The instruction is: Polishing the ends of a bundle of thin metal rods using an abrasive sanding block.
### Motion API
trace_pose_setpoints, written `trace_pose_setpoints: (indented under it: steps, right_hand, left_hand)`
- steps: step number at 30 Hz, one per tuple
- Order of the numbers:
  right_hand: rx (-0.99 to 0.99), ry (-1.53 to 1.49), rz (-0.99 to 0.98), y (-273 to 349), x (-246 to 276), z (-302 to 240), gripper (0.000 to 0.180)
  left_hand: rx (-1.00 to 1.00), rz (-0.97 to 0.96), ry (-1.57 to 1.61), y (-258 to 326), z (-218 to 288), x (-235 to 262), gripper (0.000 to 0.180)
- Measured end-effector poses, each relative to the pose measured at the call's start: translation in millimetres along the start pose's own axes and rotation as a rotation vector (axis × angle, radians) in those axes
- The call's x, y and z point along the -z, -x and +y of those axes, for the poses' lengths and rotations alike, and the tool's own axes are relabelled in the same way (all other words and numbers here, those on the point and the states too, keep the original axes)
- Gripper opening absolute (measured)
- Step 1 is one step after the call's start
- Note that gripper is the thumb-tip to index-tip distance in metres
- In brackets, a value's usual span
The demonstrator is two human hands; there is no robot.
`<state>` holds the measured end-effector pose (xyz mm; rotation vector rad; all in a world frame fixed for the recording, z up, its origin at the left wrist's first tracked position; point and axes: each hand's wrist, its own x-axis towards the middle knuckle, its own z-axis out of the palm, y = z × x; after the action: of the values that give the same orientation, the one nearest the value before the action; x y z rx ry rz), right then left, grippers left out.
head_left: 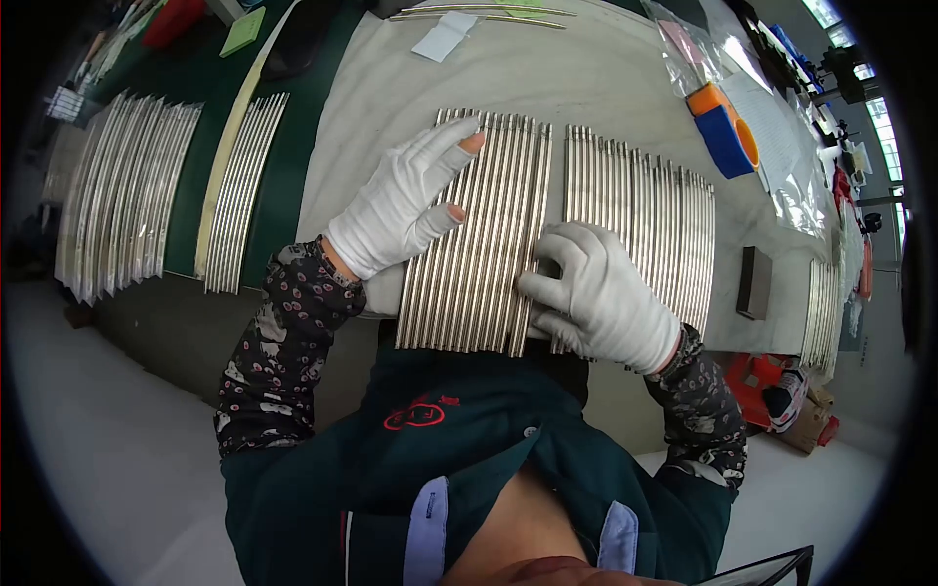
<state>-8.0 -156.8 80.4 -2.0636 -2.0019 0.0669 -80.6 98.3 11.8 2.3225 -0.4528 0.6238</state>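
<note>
Two side-by-side rows of thin shiny metal rods lie on the pale cloth-covered table before me, a left row (479,234) and a right row (640,195). My left hand (396,205), in a white glove with bare thumb and fingertip showing, rests on the left edge of the left row. Its fingers are stretched out and apart. My right hand (601,298), also white-gloved, sits over the gap between the rows. Thumb and forefinger pinch a metal rod (539,186) at the left row's right edge. The palm covers the lower left part of the right row.
Bagged rods (127,195) and a loose rod bundle (244,195) lie on the green surface at left. An orange-and-blue tape roll (723,132), a dark block (753,283) and more rods (821,313) are at right. A white paper piece (445,37) lies at the back.
</note>
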Motion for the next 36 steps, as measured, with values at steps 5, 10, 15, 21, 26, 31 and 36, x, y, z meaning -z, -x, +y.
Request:
trace_pose_setpoints:
  steps: [5,10,15,21,26,31,36]
  right_hand:
    - [0.026,-0.054,0.006,-3.3,-4.4,-0.9,0.039]
    - [0.003,-0.030,-0.057,-8.0,1.9,-4.2,0.040]
    - [0.027,-0.041,0.024,-9.0,0.9,-6.2,0.039]
    - [0.000,-0.034,-0.083,-15.2,0.8,-10.5,0.036]
    - [0.040,-0.026,0.011,-17.9,1.2,-10.2,0.037]
    - [0.048,-0.052,-0.012,-19.7,1.2,-11.3,0.040]
    - [0.041,-0.009,-0.069,-24.0,5.6,-14.3,0.039]
  left_hand:
    - [0.084,-0.015,0.099,3.9,0.4,2.2,0.073]
    - [0.196,-0.007,0.205,2.7,6.5,5.9,0.082]
    - [0.180,0.038,0.211,3.5,7.2,3.6,0.078]
    - [0.174,0.080,0.231,0.9,11.7,3.7,0.074]
    - [0.165,0.089,0.211,0.8,13.3,4.7,0.075]
    - [0.122,0.105,0.198,-0.3,14.4,3.1,0.070]
    - [0.148,0.120,0.237,-1.6,17.7,1.9,0.067]
